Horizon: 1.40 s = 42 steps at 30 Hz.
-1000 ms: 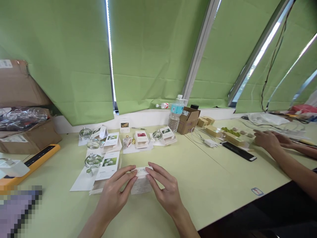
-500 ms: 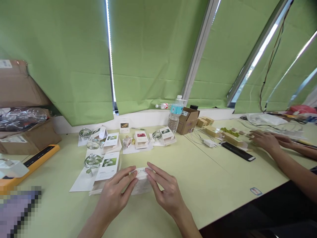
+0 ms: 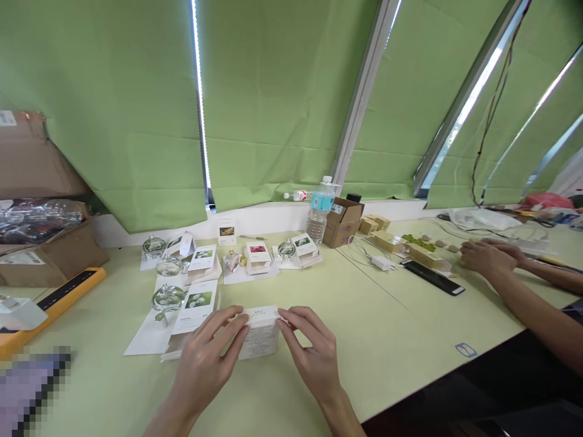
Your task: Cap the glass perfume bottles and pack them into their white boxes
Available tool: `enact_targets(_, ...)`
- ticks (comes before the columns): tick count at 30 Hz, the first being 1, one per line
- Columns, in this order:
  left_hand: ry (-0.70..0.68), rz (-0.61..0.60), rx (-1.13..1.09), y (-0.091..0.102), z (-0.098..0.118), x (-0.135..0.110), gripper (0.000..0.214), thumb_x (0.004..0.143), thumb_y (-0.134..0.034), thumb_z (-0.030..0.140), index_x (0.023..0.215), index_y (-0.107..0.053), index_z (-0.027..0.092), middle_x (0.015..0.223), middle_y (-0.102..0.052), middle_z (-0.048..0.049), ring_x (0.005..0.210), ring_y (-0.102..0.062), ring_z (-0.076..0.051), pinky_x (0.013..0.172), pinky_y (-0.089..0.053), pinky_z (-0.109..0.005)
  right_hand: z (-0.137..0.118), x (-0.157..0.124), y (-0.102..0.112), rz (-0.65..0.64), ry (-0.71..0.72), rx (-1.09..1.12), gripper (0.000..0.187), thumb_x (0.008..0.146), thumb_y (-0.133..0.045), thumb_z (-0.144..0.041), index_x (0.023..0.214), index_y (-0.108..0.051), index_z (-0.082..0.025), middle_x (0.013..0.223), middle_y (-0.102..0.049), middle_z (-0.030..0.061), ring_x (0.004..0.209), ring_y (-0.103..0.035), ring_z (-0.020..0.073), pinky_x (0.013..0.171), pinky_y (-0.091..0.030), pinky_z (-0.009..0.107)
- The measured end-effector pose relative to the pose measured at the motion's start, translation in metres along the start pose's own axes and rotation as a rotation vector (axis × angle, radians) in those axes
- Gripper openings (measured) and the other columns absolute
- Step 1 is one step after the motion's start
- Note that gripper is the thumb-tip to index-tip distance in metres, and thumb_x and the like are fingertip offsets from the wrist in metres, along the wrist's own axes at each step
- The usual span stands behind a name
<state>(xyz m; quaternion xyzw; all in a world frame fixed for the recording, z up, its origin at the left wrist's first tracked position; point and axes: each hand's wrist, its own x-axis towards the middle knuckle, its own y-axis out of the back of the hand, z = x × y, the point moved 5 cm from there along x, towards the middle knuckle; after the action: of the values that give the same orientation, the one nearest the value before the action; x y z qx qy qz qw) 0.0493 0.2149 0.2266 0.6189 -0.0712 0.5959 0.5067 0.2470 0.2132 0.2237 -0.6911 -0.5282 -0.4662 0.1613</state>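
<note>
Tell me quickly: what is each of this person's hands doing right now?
Left hand: closed, holding the left end of a small white box.
Right hand: closed, holding the box's right end.

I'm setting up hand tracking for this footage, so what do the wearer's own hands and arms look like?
Both are bare: the left hand and right hand have long, slim fingers, with no gloves, rings, watch or bracelet showing. The forearms stay bare down to the bottom edge of the view, so no sleeve shows.

A small white cardboard box (image 3: 260, 334) with dark print stands upright.
</note>
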Motion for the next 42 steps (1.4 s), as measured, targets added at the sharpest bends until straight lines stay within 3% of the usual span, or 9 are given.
enact_targets(4, 0.017, 0.035, 0.007, 0.002, 0.001, -0.002, 0.028, 0.084, -0.063, 0.011, 0.110, -0.064, 0.024, 0.100, -0.061, -0.0061, 0.085, -0.061, -0.016, 0.072, -0.053, -0.030, -0.004, 0.001, -0.002, -0.034, -0.026, 0.055, 0.029, 0.087, -0.057, -0.007, 0.109, -0.069, -0.021, 0.093, -0.060, 0.0086, 0.082, -0.060, 0.0183, 0.059, -0.054, 0.029)
enact_targets(10, -0.001, 0.040, -0.017, 0.002, 0.006, -0.001, 0.027, 0.085, -0.061, 0.008, 0.108, -0.064, 0.022, 0.088, -0.062, -0.0035, 0.080, -0.060, -0.015, 0.069, -0.050, -0.028, -0.002, 0.004, -0.008, -0.054, -0.079, 0.104, 0.023, 0.088, -0.057, -0.009, 0.102, -0.070, -0.020, 0.090, -0.059, 0.0075, 0.077, -0.059, 0.0166, 0.059, -0.050, 0.029)
enact_targets(17, 0.040, 0.083, -0.044, 0.004, 0.004, 0.001, 0.023, 0.087, -0.059, 0.011, 0.106, -0.065, 0.022, 0.092, -0.062, -0.0043, 0.082, -0.062, -0.014, 0.071, -0.052, -0.027, -0.005, 0.005, -0.005, -0.045, -0.049, 0.086, 0.023, 0.089, -0.054, -0.009, 0.099, -0.071, -0.020, 0.086, -0.058, 0.0069, 0.078, -0.059, 0.0176, 0.062, -0.051, 0.031)
enact_targets(23, 0.007, 0.045, -0.005, 0.004, 0.006, 0.002, 0.026, 0.086, -0.059, 0.010, 0.107, -0.065, 0.024, 0.093, -0.062, -0.0041, 0.076, -0.060, -0.013, 0.067, -0.050, -0.027, -0.007, 0.003, -0.004, -0.026, -0.018, 0.054, 0.024, 0.090, -0.053, -0.009, 0.100, -0.071, -0.021, 0.086, -0.058, 0.0074, 0.080, -0.059, 0.0188, 0.064, -0.052, 0.032)
enact_targets(30, 0.058, 0.074, -0.106, 0.005, 0.004, 0.003, 0.024, 0.085, -0.061, 0.007, 0.102, -0.067, 0.022, 0.094, -0.062, -0.0038, 0.080, -0.062, -0.013, 0.070, -0.051, -0.026, -0.005, -0.001, -0.006, -0.015, 0.064, -0.019, 0.030, 0.087, -0.053, -0.002, 0.105, -0.068, -0.021, 0.088, -0.058, 0.0084, 0.083, -0.057, 0.0202, 0.067, -0.052, 0.035)
enact_targets(42, 0.020, 0.037, -0.051, 0.005, 0.004, 0.000, 0.023, 0.085, -0.060, 0.010, 0.102, -0.067, 0.024, 0.093, -0.062, -0.0042, 0.076, -0.060, -0.014, 0.065, -0.051, -0.027, -0.003, -0.005, -0.007, -0.010, 0.056, -0.054, 0.031, 0.088, -0.053, -0.003, 0.107, -0.068, -0.022, 0.088, -0.059, 0.0082, 0.081, -0.058, 0.0202, 0.066, -0.052, 0.035)
